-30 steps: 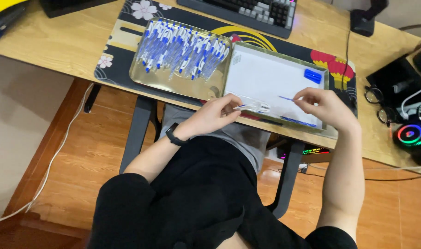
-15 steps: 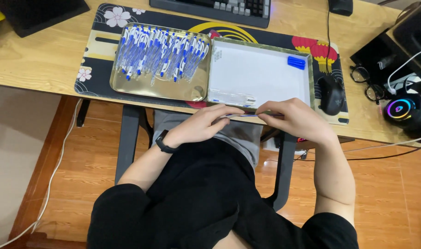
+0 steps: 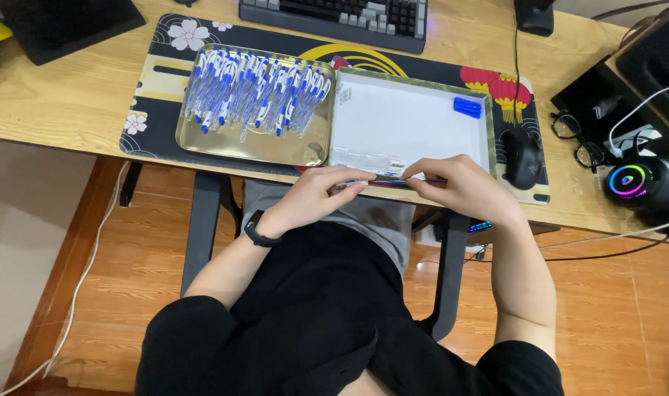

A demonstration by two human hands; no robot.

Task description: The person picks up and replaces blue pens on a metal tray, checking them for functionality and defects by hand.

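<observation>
Both hands pinch one blue pen (image 3: 384, 180) end to end, left hand (image 3: 316, 196) and right hand (image 3: 463, 187) fingers closed on it, seemingly over the white tray's (image 3: 408, 125) near rim.

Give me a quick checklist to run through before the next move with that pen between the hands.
1. Left hand on the blue pen: ok, fingertips at its left end.
2. Right hand on the pen: ok, fingers at its right end.
3. Pen fully assembled: cannot tell, too thin and partly covered.
4. Gold tray stocked with blue-and-white pens: ok, a full heap.
5. White-lined tray has room: ok, only blue caps and a clear bag inside.
6. Computer mouse out of the way: ok, beside the tray.
</observation>
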